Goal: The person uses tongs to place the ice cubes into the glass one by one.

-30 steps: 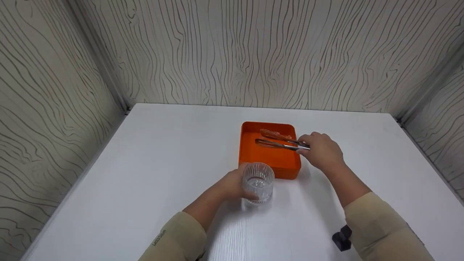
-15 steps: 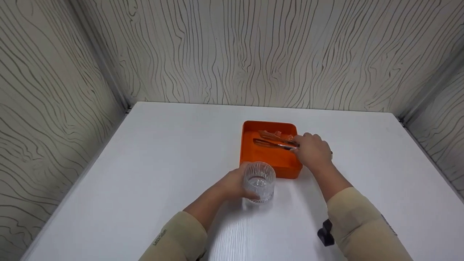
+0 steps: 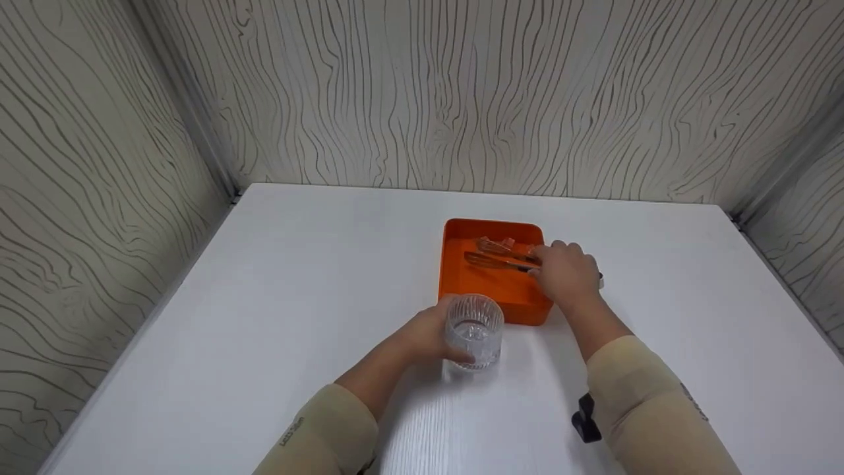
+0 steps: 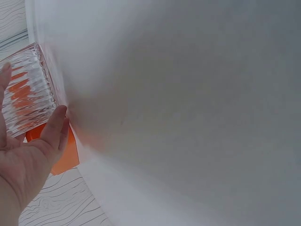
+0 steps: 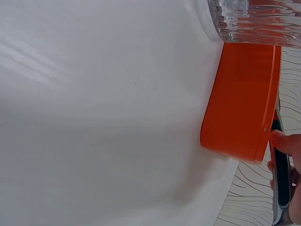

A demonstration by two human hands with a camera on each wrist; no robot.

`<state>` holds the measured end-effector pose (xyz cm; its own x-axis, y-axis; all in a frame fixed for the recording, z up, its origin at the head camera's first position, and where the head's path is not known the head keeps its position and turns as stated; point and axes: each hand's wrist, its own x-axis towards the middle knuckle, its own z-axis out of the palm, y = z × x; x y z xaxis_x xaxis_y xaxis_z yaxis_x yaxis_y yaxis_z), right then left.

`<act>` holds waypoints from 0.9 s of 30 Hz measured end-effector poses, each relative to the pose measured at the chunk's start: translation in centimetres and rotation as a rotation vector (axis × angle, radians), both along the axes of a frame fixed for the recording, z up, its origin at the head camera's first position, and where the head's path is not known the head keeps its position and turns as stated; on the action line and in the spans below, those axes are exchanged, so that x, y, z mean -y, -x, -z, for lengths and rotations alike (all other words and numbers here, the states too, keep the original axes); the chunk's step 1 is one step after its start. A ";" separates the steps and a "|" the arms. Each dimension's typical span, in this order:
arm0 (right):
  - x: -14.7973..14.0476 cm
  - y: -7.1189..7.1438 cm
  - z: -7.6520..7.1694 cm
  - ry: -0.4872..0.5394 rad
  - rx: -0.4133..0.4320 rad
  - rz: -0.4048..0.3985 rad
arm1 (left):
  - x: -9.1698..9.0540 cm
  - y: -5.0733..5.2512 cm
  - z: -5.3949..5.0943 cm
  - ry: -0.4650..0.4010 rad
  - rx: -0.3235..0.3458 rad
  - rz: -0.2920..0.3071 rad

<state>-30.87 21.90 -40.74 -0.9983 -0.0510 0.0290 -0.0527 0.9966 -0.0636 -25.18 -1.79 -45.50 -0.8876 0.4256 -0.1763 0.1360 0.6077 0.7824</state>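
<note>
My left hand (image 3: 425,336) holds a clear ribbed glass (image 3: 475,336) around its side, on the table just in front of the orange tray (image 3: 448,270). In the left wrist view, thumb and fingers wrap the glass (image 4: 30,94). Metal tongs (image 3: 498,262) are gripped in my right hand (image 3: 567,274) at the tray's right rim. Their two arms stand apart, reaching into the tray. Small clear pieces, like ice cubes (image 3: 508,243), lie at the tray's back. The right wrist view shows the dark-inlaid tong handle (image 5: 281,174) in my fingers, beside the tray wall (image 5: 240,99).
The white table (image 3: 316,277) carries the tray and glass. Wood-grain panels (image 3: 409,92) rise at the back and both sides. A small black object (image 3: 585,419) shows beside the right sleeve, perhaps fixed to the wrist.
My right hand has moved left with the tongs, toward the tray, and the tong arms sit lower in it. My left hand and the glass have stayed in place.
</note>
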 end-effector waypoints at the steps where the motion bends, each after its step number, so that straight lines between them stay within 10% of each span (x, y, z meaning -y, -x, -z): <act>1: 0.0 0.0 0.0 0.007 0.004 0.002 | 0.0 0.0 0.0 0.000 0.003 -0.002; 27: 0.2 -0.3 0.3 0.062 0.078 0.035 | 0.1 0.0 -0.1 -0.018 -0.010 0.014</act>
<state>-30.58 21.74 -41.02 -0.9988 -0.0166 -0.0470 -0.0104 0.9918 -0.1276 -25.14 -1.88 -45.42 -0.8832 0.4410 -0.1593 0.1524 0.5912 0.7920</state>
